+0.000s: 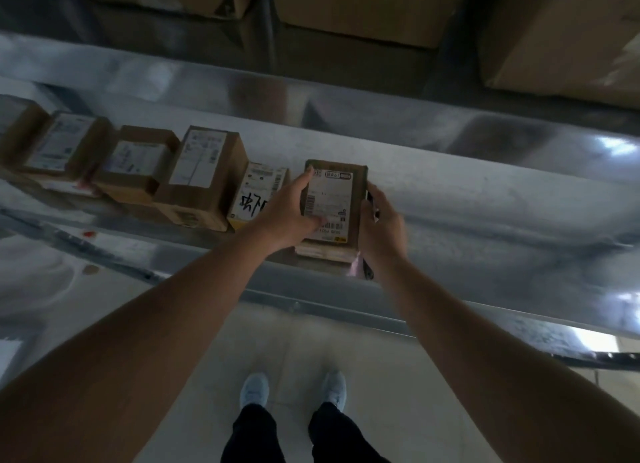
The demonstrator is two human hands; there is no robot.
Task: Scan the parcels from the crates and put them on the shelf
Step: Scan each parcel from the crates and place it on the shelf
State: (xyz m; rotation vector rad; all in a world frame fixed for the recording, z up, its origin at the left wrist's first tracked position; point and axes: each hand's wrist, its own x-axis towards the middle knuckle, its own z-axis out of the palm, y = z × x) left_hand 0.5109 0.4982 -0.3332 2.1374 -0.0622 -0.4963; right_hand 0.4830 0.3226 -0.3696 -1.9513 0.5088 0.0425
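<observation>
Row: five cardboard boxes standing side by side along the shelf, labels up, at the left.
Yellow box: last of that row, just left of the parcel, handwriting on its label; partly hidden by the left wrist.
Left hand: grips the parcel's left edge, thumb across the label, fingertips near the far corner.
Parcel: flat brown carton with a white label, at the shelf's front, lying on something flat, at the row's right end.
Handling: probably light and stiff; taped card likely a bit slick, so best held by the two long edges, as now.
Right hand: holds the right edge, fingers curled round it; also seems to clasp a dark thing, perhaps a scanner, too blurred to name surely.
</observation>
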